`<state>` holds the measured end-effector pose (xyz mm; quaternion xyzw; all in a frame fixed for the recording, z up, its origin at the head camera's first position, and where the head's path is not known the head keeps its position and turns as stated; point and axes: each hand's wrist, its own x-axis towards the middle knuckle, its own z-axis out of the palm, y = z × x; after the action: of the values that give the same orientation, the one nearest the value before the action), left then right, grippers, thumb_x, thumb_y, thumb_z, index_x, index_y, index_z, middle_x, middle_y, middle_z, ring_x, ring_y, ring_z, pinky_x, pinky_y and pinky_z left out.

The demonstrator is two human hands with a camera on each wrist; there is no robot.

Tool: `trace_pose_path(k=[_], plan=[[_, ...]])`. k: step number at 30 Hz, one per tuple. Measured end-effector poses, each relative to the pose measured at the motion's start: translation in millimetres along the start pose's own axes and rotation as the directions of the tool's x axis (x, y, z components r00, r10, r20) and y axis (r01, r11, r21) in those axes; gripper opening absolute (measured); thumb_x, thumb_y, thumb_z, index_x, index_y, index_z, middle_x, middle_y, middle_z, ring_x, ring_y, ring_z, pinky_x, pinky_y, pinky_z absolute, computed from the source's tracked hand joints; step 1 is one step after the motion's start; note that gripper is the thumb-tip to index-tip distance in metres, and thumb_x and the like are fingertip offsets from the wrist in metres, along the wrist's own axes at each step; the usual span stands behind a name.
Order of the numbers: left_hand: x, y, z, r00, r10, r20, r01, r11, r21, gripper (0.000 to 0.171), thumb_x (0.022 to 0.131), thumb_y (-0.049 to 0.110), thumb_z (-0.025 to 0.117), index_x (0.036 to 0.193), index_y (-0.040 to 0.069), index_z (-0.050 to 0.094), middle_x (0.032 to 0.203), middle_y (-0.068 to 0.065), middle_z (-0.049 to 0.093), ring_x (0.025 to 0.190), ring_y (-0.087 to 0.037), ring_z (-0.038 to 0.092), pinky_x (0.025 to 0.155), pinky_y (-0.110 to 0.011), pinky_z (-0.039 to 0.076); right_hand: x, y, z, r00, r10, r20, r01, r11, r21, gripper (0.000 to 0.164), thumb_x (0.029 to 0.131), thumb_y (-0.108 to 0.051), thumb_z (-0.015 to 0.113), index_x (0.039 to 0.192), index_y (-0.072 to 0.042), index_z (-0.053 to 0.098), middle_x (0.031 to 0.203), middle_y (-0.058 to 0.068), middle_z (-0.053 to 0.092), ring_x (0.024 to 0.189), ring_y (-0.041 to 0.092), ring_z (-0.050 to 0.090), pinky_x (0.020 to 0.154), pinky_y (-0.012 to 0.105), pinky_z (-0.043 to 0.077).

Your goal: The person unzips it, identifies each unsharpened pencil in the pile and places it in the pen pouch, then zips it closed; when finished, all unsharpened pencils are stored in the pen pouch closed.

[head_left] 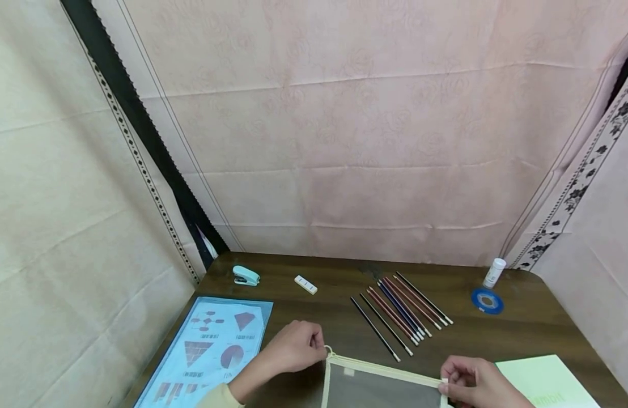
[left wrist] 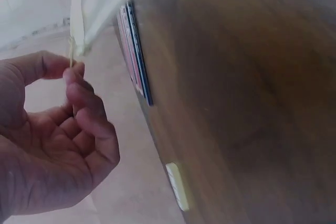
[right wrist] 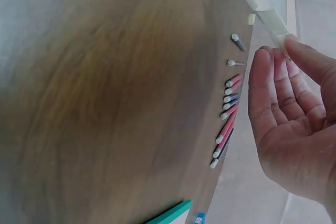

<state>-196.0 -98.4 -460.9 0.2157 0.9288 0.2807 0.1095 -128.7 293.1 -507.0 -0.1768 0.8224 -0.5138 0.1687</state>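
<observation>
A mesh zip pouch (head_left: 385, 392) with cream edging hangs between both hands at the front of the table, its lower part cut off by the head view's edge. My left hand (head_left: 297, 347) pinches the thin cord loop (left wrist: 71, 51) at the pouch's left corner. At the opposite corner, my right hand (head_left: 479, 384) grips the edging between thumb and fingertips, as the right wrist view also shows. Just beyond the pouch lie several pencils (head_left: 390, 313), dark, red and blue, roughly side by side, their white ends towards me.
A blue sheet (head_left: 227, 334) printed with charts lies left, and a pale green booklet (head_left: 554, 379) right. Farther back are a turquoise stapler (head_left: 246, 276), a white eraser (head_left: 306, 284), a blue tape roll (head_left: 487, 301) and a glue stick (head_left: 494, 273). Fabric curtains (head_left: 370, 141) surround the table.
</observation>
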Motion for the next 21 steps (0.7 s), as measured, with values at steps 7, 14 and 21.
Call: trace_pose_path(k=[7,14,21], plan=[[-8.0,-20.2,-3.0,0.999,-0.039,-0.031,0.04,0.997,0.059,0.015,0.08,0.028,0.067,0.068,0.028,0.06,0.056,0.013,0.055,0.049,-0.005,0.047,0.046,-0.024,0.039,-0.6,-10.3,3.6,1.0,-0.019,-0.025,0.018,0.999,-0.047,0.015,0.091,-0.027,0.065,0.091,-0.012,0.062,0.074,-0.007,0.065,0.06,0.0,0.058,0.053,0.027,0.052],[-9.9,-28.2,-2.7,0.997,-0.046,-0.061,0.047,0.999,0.008,0.013,0.084,0.031,0.066,0.072,0.029,0.061,0.061,0.012,0.057,0.054,-0.004,0.049,0.049,-0.024,0.04,-0.1,-9.4,6.7,0.999,0.013,-0.049,-0.016,0.998,-0.059,0.018,0.089,-0.029,0.067,0.092,-0.012,0.063,0.076,-0.006,0.066,0.066,0.003,0.062,0.058,0.026,0.054],[-5.4,-32.1,-4.1,0.998,-0.022,-0.05,0.007,0.957,-0.289,0.012,0.091,0.033,0.064,0.087,0.023,0.068,0.075,0.005,0.067,0.063,-0.01,0.06,0.054,-0.026,0.047,-0.2,-12.8,13.5,0.978,0.124,-0.167,-0.132,0.991,-0.037,0.027,0.086,-0.035,0.07,0.093,-0.01,0.063,0.079,-0.003,0.068,0.071,0.005,0.065,0.063,0.023,0.054]])
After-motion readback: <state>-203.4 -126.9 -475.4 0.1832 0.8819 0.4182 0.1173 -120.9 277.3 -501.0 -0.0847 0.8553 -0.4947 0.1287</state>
